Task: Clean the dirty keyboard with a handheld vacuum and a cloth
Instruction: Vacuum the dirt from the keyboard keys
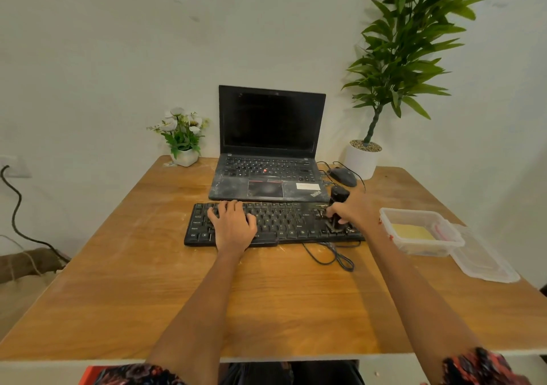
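Bench of wood carries a dusty laptop, with the black keyboard just before it. Left hand lies flat on its left keys, fingers released; right hand fingers grasp the upright handheld vacuum at the keyboard's right end.

Showing: one keyboard, one vacuum, one laptop, one mouse, two plants, one tub, one lid, two hands.
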